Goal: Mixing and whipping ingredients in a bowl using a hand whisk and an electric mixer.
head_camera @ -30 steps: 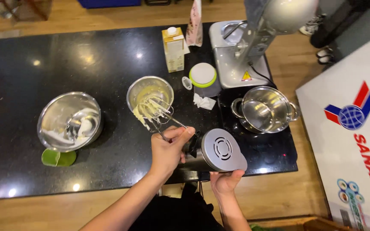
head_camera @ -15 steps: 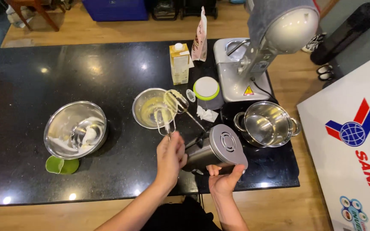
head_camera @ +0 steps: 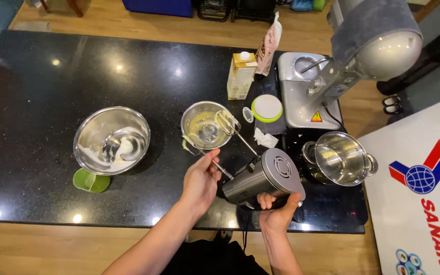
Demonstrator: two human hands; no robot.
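My right hand [head_camera: 279, 213] grips a silver hand mixer [head_camera: 263, 177] from below, near the counter's front edge. Two beaters run from it toward a small steel bowl [head_camera: 207, 126]; one beater head [head_camera: 226, 122] coated in pale batter rests over the bowl's right rim. My left hand [head_camera: 200, 180] is closed around the shaft of the other beater [head_camera: 219, 167], just left of the mixer body. That beater's head lies at the bowl's front edge, partly hidden by my fingers.
A larger steel bowl [head_camera: 111, 139] with white cream sits left, a green cup [head_camera: 90, 180] beside it. A steel pot [head_camera: 339, 158], a stand mixer [head_camera: 332, 71], a carton [head_camera: 241, 75], a round lidded container [head_camera: 267, 107] and a crumpled tissue [head_camera: 265, 138] stand behind and right. Black counter [head_camera: 36, 91].
The mixer has been tilted and drawn back from the small bowl toward me. My left hand has slid along the beater shaft, closer to the mixer body.
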